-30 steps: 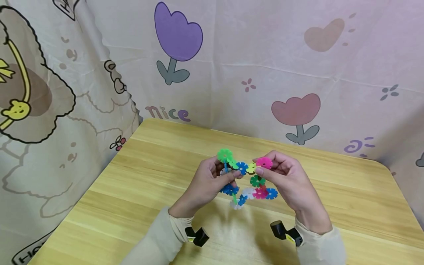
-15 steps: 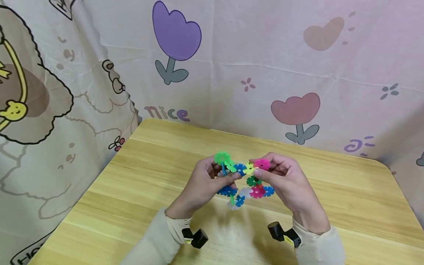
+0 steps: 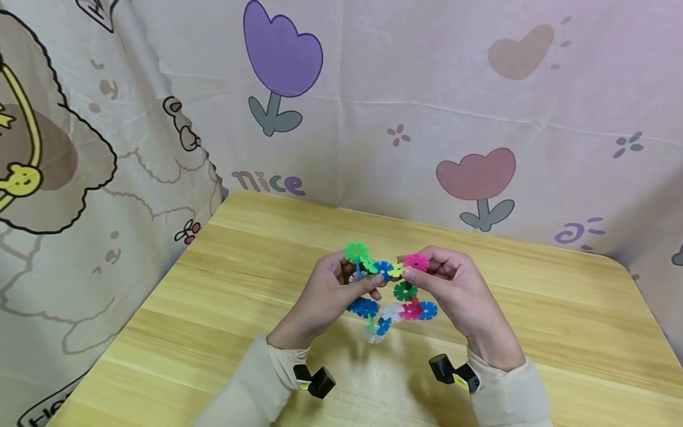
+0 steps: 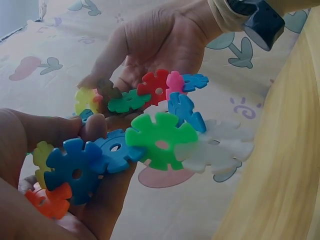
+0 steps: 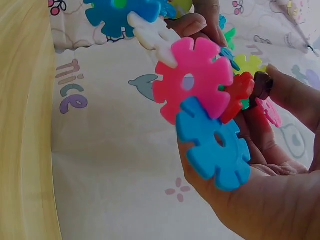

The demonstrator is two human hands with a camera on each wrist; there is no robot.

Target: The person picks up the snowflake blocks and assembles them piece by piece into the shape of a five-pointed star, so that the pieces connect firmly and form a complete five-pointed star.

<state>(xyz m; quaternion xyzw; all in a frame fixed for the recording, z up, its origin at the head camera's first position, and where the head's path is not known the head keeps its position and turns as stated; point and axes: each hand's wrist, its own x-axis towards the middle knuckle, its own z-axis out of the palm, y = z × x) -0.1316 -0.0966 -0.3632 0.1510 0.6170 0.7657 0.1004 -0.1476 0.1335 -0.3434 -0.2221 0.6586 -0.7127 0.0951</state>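
Observation:
A loop of notched plastic snowflake discs in several colours is held up over the table between both hands. In the head view, my left hand (image 3: pixel 331 299) grips its left side, thumb on a blue disc (image 3: pixel 382 270); a bright green disc (image 3: pixel 356 252) sticks up above the fingers. My right hand (image 3: pixel 469 290) pinches the loop near a yellow disc (image 3: pixel 396 270) and a pink disc (image 3: pixel 416 261). In the right wrist view, the thumb is against a dark brown disc (image 5: pixel 262 86). Below hang a white disc (image 4: pixel 217 146) and another blue disc (image 5: pixel 214 143). My left palm hides some discs.
The light wooden table (image 3: pixel 224 267) spreads under both hands. A printed cloth (image 3: pixel 373 160) hangs along its back and left sides. Black wrist cameras (image 3: pixel 322 382) jut from both sleeves.
Both hands and the disc loop have drifted slightly left, the right hand a little more. The grip on the discs looks the same, with the pink disc tilting slightly.

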